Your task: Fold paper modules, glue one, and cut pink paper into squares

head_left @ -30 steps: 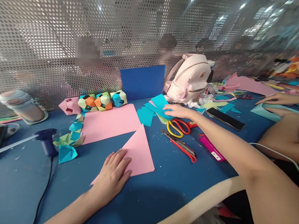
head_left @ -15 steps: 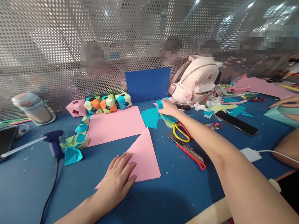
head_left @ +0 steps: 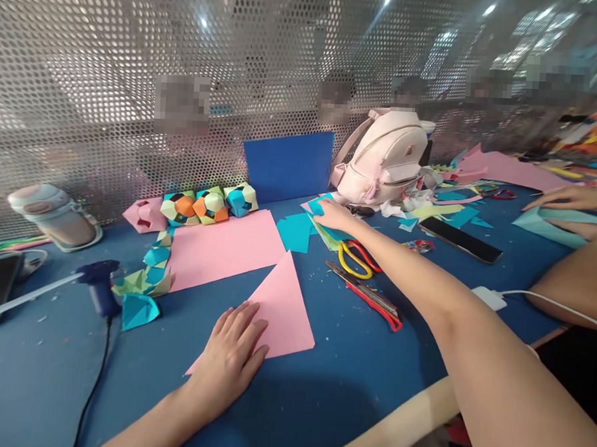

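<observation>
My left hand [head_left: 231, 357] lies flat with fingers stretched out on the near corner of a pink paper triangle [head_left: 281, 309] on the blue table [head_left: 350, 379]. My right hand [head_left: 333, 215] reaches far across to a small stack of teal and green paper squares [head_left: 323, 225] near the pink backpack [head_left: 384, 158]; its fingers curl down onto the top teal sheet. A larger pink sheet [head_left: 222, 246] lies behind the triangle. Loose teal squares [head_left: 294, 231] rest just left of my right hand.
Scissors with yellow and red handles [head_left: 354, 256] and a red utility knife [head_left: 374, 301] lie under my right forearm. A blue glue gun [head_left: 98, 286], folded paper chain [head_left: 145, 275], paper balls [head_left: 207, 202], a phone [head_left: 458, 238] and another person's arms [head_left: 571, 264] at right.
My right hand moved from above the scissors farther back and left onto the teal paper stack. My left hand stayed on the pink triangle.
</observation>
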The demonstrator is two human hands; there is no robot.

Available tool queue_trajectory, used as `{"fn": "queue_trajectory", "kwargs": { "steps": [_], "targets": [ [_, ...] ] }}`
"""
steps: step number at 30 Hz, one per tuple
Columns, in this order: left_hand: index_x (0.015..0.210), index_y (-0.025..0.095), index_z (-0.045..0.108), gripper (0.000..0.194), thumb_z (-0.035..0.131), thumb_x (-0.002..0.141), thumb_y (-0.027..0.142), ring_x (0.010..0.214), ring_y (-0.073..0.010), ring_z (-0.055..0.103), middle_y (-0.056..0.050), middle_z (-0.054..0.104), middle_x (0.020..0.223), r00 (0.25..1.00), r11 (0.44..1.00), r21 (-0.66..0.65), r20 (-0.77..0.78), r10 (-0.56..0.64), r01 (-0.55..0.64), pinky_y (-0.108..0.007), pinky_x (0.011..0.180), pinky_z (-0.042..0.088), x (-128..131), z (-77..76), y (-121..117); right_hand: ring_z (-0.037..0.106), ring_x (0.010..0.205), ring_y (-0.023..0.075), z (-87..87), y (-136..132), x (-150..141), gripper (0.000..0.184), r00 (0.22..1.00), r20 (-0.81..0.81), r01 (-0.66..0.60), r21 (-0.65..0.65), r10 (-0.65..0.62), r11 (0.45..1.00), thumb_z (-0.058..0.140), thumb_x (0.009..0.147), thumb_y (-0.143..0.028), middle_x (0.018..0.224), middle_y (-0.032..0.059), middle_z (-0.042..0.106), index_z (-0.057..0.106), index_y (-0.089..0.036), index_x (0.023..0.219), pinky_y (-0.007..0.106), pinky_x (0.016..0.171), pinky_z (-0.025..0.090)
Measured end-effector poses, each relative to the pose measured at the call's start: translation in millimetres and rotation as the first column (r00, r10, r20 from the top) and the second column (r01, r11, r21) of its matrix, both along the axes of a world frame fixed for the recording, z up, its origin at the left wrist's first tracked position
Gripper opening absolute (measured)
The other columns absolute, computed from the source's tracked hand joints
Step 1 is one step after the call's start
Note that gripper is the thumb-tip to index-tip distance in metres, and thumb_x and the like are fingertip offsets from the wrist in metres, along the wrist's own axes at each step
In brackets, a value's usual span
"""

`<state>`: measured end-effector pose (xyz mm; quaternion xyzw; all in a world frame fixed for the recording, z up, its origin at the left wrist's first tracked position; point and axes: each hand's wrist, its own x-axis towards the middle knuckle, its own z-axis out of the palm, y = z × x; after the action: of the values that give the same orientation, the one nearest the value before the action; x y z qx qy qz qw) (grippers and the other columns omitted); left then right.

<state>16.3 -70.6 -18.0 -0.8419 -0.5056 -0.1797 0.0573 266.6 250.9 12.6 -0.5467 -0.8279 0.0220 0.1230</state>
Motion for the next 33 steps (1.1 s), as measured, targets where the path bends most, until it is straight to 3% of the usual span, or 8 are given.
{"fn": "queue_trajectory", "kwargs": {
  "steps": [3, 6, 11, 16, 20, 24, 28, 33],
  "targets": [
    [0.114, 0.020, 0.056, 0.026, 0.043, 0.093, 0.027, 0.124, -0.0293, 0.050, -0.014, 0.055, 0.130, 1.000, 1.000, -0.014, 0.007, -0.002, 0.002, -0.052, 0.099, 0.044, 0.4, 1.6, -0.2, 0.046, 0.125, 0.0372, 5.9, -13.8, -4.3, 0.049, 0.999, -0.030, 0.019, 0.029, -0.018, 0.999, 0.050, 0.087, -0.043, 0.139, 0.0200, 0.046, 0.052, -0.013, 0.125, 0.052, 0.098, 0.040],
    [0.114, 0.019, 0.055, 0.025, 0.044, 0.093, 0.027, 0.123, -0.0292, 0.050, -0.016, 0.054, 0.131, 1.000, 0.999, -0.032, 0.026, -0.004, 0.004, -0.052, 0.099, 0.044, 1.5, 4.8, -0.7, 0.041, 0.131, 0.0345, 16.2, -40.6, -10.3, 0.048, 0.997, -0.059, -0.039, 0.033, 0.041, 0.999, 0.048, 0.088, -0.039, 0.145, 0.0154, 0.042, 0.050, -0.015, 0.130, 0.050, 0.104, 0.035],
    [0.114, 0.018, 0.054, 0.025, 0.047, 0.092, 0.027, 0.124, -0.0289, 0.049, -0.017, 0.050, 0.133, 0.994, 0.997, -0.076, 0.107, 0.009, -0.001, -0.049, 0.098, 0.046, 2.5, 7.1, -0.7, 0.052, 0.122, 0.0260, 38.6, -120.9, -16.8, 0.045, 0.969, -0.091, -0.238, -0.083, 0.230, 0.968, 0.052, 0.086, -0.040, 0.136, 0.0053, 0.054, 0.055, -0.022, 0.127, 0.036, 0.099, 0.044],
    [0.112, 0.018, 0.056, 0.025, 0.048, 0.090, 0.029, 0.126, -0.0252, 0.048, -0.014, 0.047, 0.135, 0.948, 0.988, -0.153, 0.307, 0.083, -0.037, -0.045, 0.102, 0.044, -3.3, 12.7, 7.0, 0.051, 0.123, 0.0292, 50.9, -190.4, -21.9, 0.045, 0.929, -0.126, -0.368, -0.209, 0.348, 0.906, 0.051, 0.085, -0.038, 0.139, 0.0037, 0.052, 0.055, -0.027, 0.129, 0.041, 0.098, 0.044],
    [0.109, 0.019, 0.058, 0.028, 0.053, 0.085, 0.034, 0.121, -0.0243, 0.053, -0.013, 0.051, 0.129, 0.836, 0.955, -0.287, 0.503, 0.218, -0.076, -0.037, 0.088, 0.053, -13.0, 25.5, 21.1, 0.057, 0.114, 0.0313, 36.6, -195.4, -35.1, 0.038, 0.950, -0.236, -0.267, -0.286, 0.203, 0.920, 0.057, 0.081, -0.033, 0.126, 0.0071, 0.061, 0.061, -0.026, 0.119, 0.041, 0.093, 0.044],
    [0.108, 0.018, 0.057, 0.034, 0.056, 0.079, 0.035, 0.111, -0.0250, 0.059, -0.012, 0.056, 0.124, 0.769, 0.896, -0.430, 0.535, 0.349, -0.107, -0.038, 0.085, 0.053, -21.8, 37.2, 28.8, 0.063, 0.097, 0.0309, 15.2, -178.6, -50.7, 0.026, 0.937, -0.341, -0.196, -0.326, 0.078, 0.925, 0.063, 0.075, -0.024, 0.096, 0.0103, 0.071, 0.066, -0.020, 0.101, 0.038, 0.081, 0.046],
    [0.112, 0.018, 0.056, 0.040, 0.057, 0.078, 0.041, 0.111, -0.0269, 0.059, -0.012, 0.058, 0.121, 0.835, 0.859, -0.509, 0.446, 0.321, -0.058, -0.043, 0.093, 0.049, -25.7, 43.3, 17.6, 0.065, 0.081, 0.0213, 5.0, -171.0, -53.7, 0.024, 0.843, -0.538, -0.249, -0.388, 0.001, 0.887, 0.060, 0.077, -0.019, 0.083, 0.0078, 0.070, 0.063, -0.015, 0.100, 0.030, 0.073, 0.047],
    [0.131, 0.020, 0.045, 0.070, 0.067, 0.073, 0.053, 0.134, -0.0321, 0.038, -0.017, 0.040, 0.145, 0.951, 0.880, -0.475, 0.260, 0.168, -0.026, -0.048, 0.108, 0.036, -16.0, 42.4, -9.7, 0.065, 0.079, 0.0142, 7.9, -182.3, -47.4, 0.029, 0.642, -0.764, -0.458, -0.450, -0.065, 0.766, 0.044, 0.088, -0.025, 0.100, 0.0101, 0.068, 0.056, -0.014, 0.112, 0.026, 0.071, 0.051]
  ]
}}
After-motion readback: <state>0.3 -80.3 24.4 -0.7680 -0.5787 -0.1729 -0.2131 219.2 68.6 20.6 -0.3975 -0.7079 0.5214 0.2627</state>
